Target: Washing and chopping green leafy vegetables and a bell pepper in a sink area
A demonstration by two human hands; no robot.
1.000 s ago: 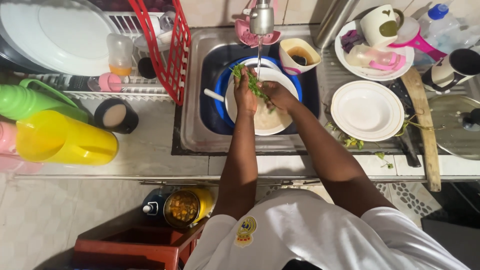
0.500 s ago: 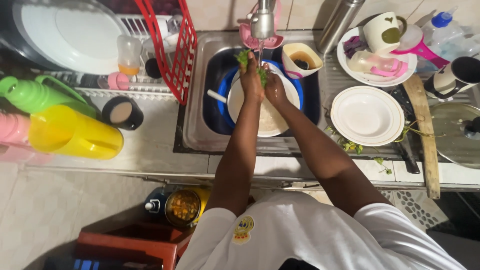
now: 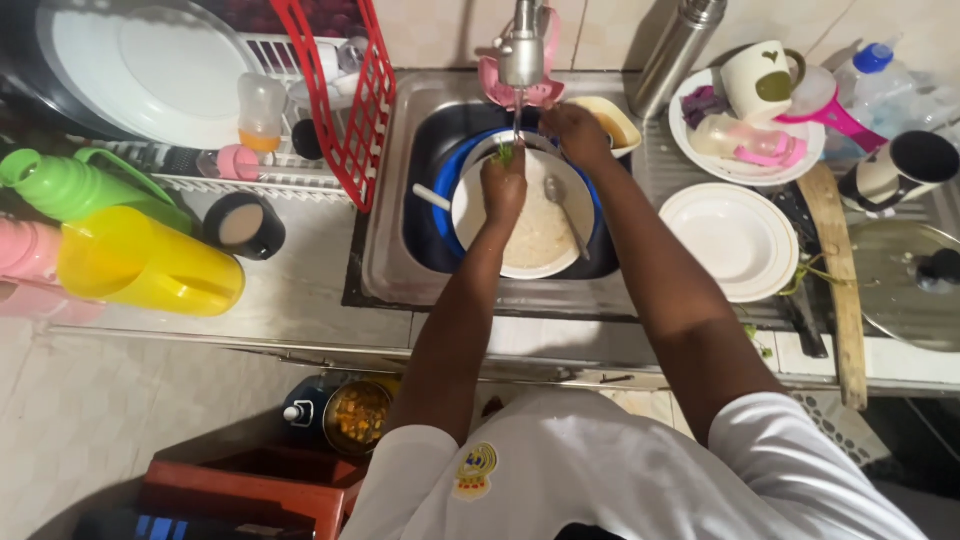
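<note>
My left hand [image 3: 505, 188] is shut on a small bunch of green herbs [image 3: 507, 153], held under the thin stream from the steel tap [image 3: 522, 48]. My right hand [image 3: 576, 128] is just right of the stream, fingers curled, next to a cream container [image 3: 620, 120]; I cannot see whether it holds anything. Below both hands a white bowl [image 3: 540, 245] of cloudy water with a spoon [image 3: 562, 198] in it sits inside a blue basin [image 3: 448, 185] in the steel sink [image 3: 385, 240].
Right of the sink are a white plate [image 3: 735, 240], a plate of cups [image 3: 745, 125], a steel flask [image 3: 675, 45], a wooden board [image 3: 835, 280] and a pot lid [image 3: 905, 275]. To the left are a red rack [image 3: 345, 100], a yellow jug [image 3: 140, 265] and a black cup [image 3: 245, 225].
Both hands held the herbs over the bowl and lifted them to the tap. Now only my left hand holds them, and my right hand has moved off to the right.
</note>
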